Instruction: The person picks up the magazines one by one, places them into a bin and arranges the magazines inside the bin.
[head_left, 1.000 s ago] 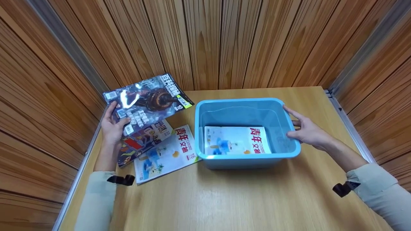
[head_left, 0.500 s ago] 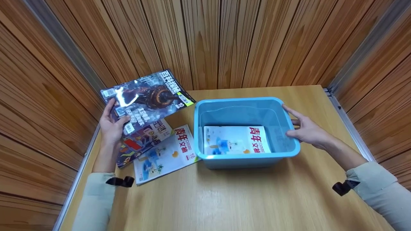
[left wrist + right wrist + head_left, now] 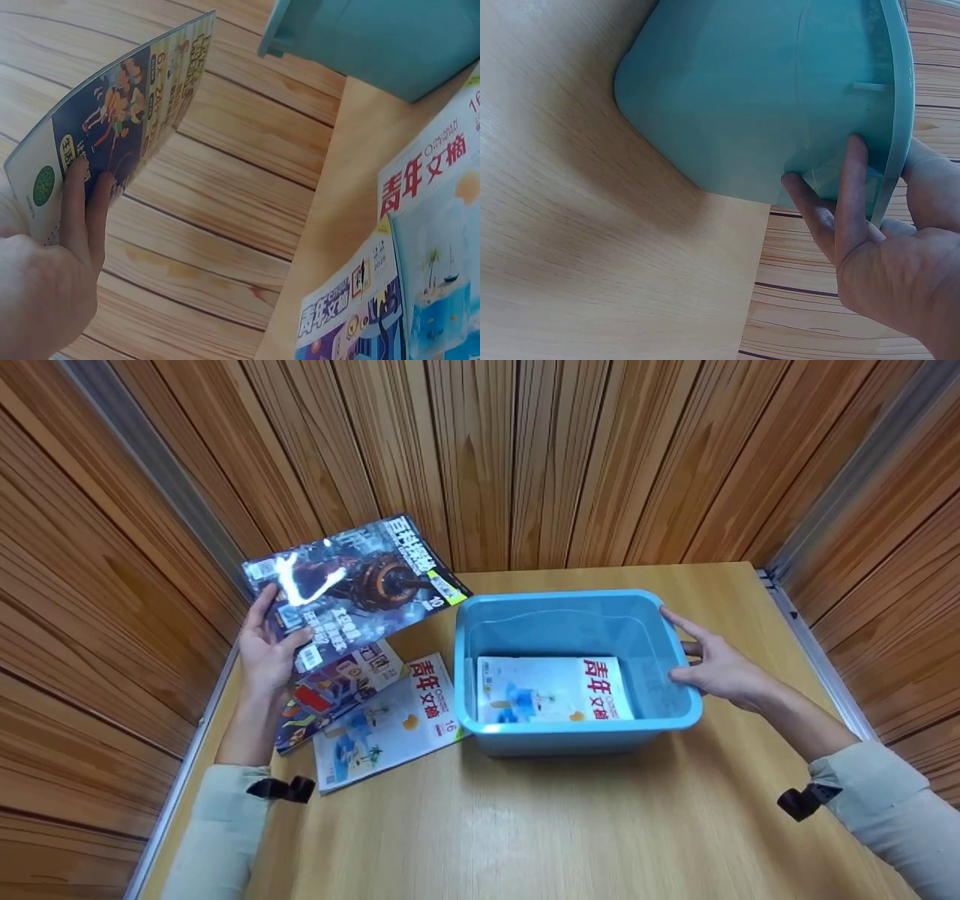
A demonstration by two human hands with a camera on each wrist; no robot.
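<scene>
My left hand [image 3: 268,654] grips the corner of a dark glossy magazine [image 3: 360,581] and holds it tilted in the air at the far left, near the wood wall. The left wrist view shows the fingers [image 3: 79,217] on the magazine's back cover [image 3: 127,112]. A blue plastic bin [image 3: 577,731] stands mid-table with a white magazine [image 3: 555,690] lying flat inside. My right hand [image 3: 712,666] holds the bin's right rim. In the right wrist view its fingers [image 3: 851,202] lie under the lip of the bin [image 3: 742,97] with the thumb over the edge.
Two more magazines lie on the wooden table left of the bin: a colourful one [image 3: 334,690] and a white one with red characters [image 3: 390,720], overlapping. Wood-panelled walls close in the table on three sides. Bare tabletop [image 3: 525,825] stretches in front of the bin.
My left hand has raised the dark magazine a little and carried it right, toward the bin. The right hand and the bin have stayed put.
</scene>
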